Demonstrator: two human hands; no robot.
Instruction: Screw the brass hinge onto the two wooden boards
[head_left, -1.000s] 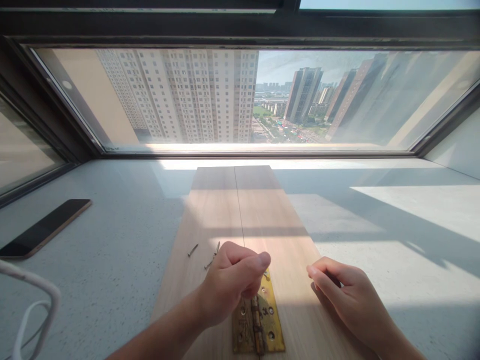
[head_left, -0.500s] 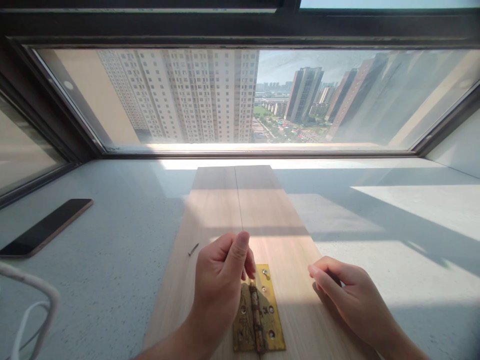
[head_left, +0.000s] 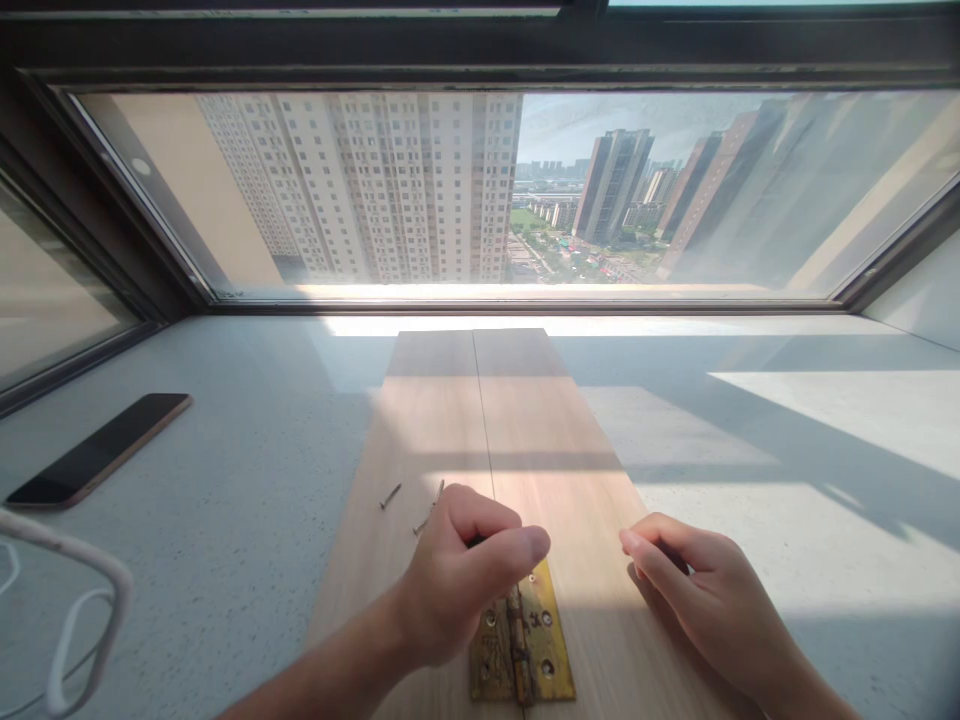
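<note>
My left hand (head_left: pixel 472 570) is closed in a pinch over the far end of a worn brass hinge (head_left: pixel 551 640). Its thumb and fingertips hide the top right hole, and anything between them is out of sight. The hinge lies across the seam of two pale wooden boards (head_left: pixel 517 400), and several screw holes show in its leaves. Loose screws (head_left: pixel 390 496) rest on the left board, some of them beside my left knuckles. Over the right board's edge, my right hand (head_left: pixel 697 590) is curled with thumb and forefinger together; what it holds, if anything, is hidden.
On the pale speckled sill, a phone (head_left: pixel 97 450) lies at the left. A white cable or tube (head_left: pixel 97 560) curves in at the lower left corner. A dark window frame (head_left: pixel 480 308) runs behind the boards, with tall buildings outside.
My left hand has tilted and shifted right, over the hinge's top right hole where a screw showed before. More screws have come into view beside it. My right hand has stayed nearly still.
</note>
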